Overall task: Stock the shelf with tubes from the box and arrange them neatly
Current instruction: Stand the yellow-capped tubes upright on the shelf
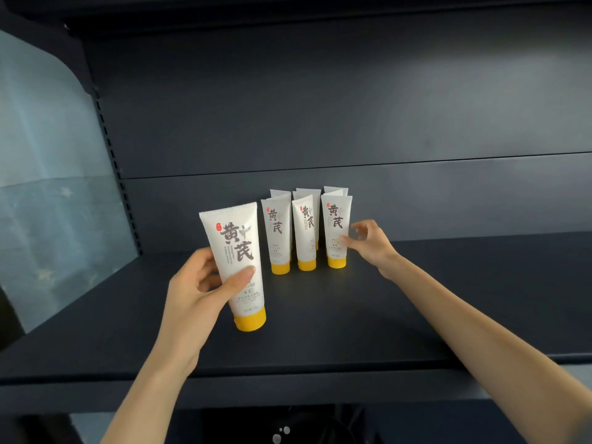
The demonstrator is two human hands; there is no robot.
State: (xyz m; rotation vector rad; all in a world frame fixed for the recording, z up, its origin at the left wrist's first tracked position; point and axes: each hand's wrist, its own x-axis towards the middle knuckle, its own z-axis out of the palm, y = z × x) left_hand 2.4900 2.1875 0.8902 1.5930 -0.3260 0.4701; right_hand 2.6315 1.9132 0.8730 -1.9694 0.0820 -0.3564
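Note:
My left hand [195,285] grips a white tube with a yellow cap [238,257], held cap-down and tilted slightly, just above the dark shelf [352,315]. Several matching tubes stand cap-down in two rows at the shelf's middle. The front row has three: left tube [277,235], middle tube [306,233], right tube [336,232]. My right hand [368,241] is beside the right front tube, its fingers loosely spread and its thumb tip touching the tube's lower part. The box is not in view.
The shelf's dark back panel [320,116] rises behind the tubes. A slotted upright [112,155] and a pale wall [48,155] lie to the left. The shelf's front edge [288,376] runs below my forearms.

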